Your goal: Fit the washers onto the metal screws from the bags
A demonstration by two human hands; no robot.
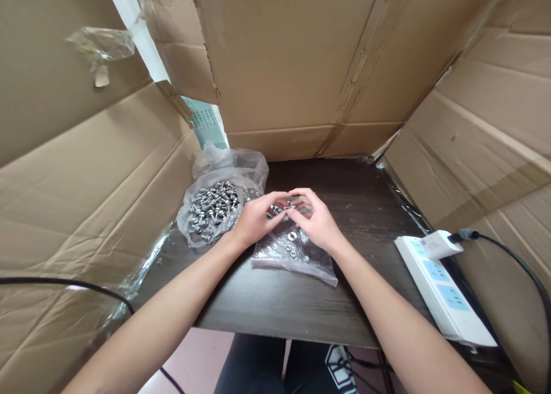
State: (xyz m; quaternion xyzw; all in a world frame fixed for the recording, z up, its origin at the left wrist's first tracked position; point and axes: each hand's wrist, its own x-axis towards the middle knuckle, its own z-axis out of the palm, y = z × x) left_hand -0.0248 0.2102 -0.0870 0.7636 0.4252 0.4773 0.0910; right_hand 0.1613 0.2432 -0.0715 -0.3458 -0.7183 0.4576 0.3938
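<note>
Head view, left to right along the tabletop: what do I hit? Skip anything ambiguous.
Clear plastic bag full of metal screws, person's left hand, person's right hand, white power strip.

Soft, even light; glints on zip bag; pale sheen on dark tabletop; wide-angle stretch near edges.

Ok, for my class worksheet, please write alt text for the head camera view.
A person's left hand and right hand cup around small metal parts over a clear zip bag on a dark table. Metal rings show nearer the wearer; an open plastic bag of screws sits left, a white power strip right.
</note>
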